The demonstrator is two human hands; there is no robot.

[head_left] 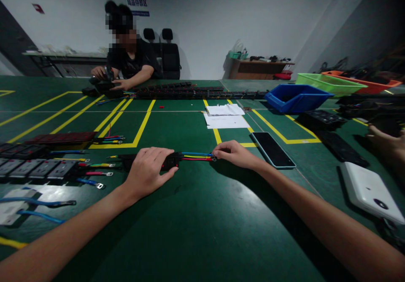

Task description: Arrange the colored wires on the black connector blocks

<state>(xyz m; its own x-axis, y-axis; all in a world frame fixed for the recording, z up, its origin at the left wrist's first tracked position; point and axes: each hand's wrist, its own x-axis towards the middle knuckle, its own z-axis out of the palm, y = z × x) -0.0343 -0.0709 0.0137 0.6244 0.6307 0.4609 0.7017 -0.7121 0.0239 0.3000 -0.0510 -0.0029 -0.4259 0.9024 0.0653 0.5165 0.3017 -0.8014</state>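
My left hand [149,170] is closed over a short black plastic module [171,162] lying on the green table, with the thumb along its near side. Blue, yellow and red wires [196,156] run from its right end. At their tips, which carry metal ring terminals [214,159], my right hand [232,153] pinches with thumb and fingers. My left palm and fingers hide most of the module. A green-yellow wire end [111,164] pokes out on its left side.
Left of me lie grey module strips [41,170] with terminal-ended wires and a white block [17,208]. A phone [274,149], paper sheets [226,116], a white device [370,189] and a blue bin [295,98] are rightward. Across the table sits a person [133,60]; another hand [386,143] shows right.
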